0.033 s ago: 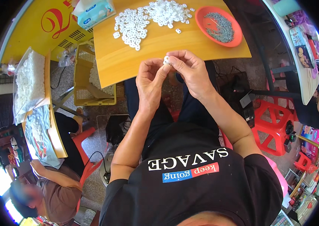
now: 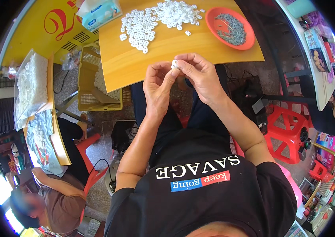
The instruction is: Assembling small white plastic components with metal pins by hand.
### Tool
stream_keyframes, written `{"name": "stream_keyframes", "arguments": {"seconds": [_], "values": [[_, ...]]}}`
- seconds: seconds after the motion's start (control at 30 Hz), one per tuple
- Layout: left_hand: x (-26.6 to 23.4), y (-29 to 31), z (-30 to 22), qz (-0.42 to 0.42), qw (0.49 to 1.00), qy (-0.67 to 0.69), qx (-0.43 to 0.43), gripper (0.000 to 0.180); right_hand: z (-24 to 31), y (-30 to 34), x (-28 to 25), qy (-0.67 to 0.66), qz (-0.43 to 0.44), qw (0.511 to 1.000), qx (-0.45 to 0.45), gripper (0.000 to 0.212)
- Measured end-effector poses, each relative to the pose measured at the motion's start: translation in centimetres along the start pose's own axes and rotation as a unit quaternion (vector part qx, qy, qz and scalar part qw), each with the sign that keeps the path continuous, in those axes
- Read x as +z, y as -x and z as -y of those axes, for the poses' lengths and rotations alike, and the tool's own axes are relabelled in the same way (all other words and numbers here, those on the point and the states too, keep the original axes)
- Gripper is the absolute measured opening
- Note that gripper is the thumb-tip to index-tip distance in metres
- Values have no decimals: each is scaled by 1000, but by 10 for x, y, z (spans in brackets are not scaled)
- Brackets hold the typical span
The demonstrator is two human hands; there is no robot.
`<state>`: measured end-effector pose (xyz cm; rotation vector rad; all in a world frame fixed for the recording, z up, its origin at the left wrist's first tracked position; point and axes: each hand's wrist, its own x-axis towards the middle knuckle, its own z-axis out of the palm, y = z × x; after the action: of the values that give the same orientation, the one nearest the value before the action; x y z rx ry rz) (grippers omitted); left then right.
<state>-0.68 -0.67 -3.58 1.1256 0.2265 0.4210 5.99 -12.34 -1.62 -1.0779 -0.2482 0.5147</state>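
I have one small white piece (image 2: 174, 63) pinched in front of me, up by the near edge of the desk (image 2: 122, 67); part of it is hidden behind my fingertips. My left hand (image 2: 156, 87) grips it from the left, thumb pressed up to its lower side, the other fingers curled in. My right hand (image 2: 203, 79) closes on it from the right between thumb and forefinger, so both my hands are nearly shut and almost touching at the tips.

Just beyond, a lone white piece with dark holes (image 2: 188, 33) lies on the desk. Past it, two loose heaps of similar white pieces spread side by side, the left heap (image 2: 139, 29) trailing down toward me and the right heap (image 2: 175, 15) more bunched. To the right sits a round orange-red bowl (image 2: 247, 44) holding thin grey bits (image 2: 234, 36), too small to make out singly. A blue-green tissue pack (image 2: 101, 16) stands at the far left corner.

Below the desk's left side is a yellow crate (image 2: 99, 107), and farther left a clear bag (image 2: 33, 85) full of white pieces.
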Motion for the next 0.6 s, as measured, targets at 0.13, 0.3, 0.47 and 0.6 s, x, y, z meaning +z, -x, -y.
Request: {"name": "stream_keyframes", "arguments": {"seconds": [0.13,0.3,0.47,0.6], "values": [[1,6,-12,47,997,55,25,22,4,4,6,-66,36,995,63,29],[-10,9,-9,102,993,-7,50,29,7,10,10,-115,61,988,89,53],[-9,12,-9,109,991,40,70,25,10,19,25,-160,57,979,112,55],[-12,13,-10,106,989,79,70,22,8,22,31,-196,65,971,119,57]]}}
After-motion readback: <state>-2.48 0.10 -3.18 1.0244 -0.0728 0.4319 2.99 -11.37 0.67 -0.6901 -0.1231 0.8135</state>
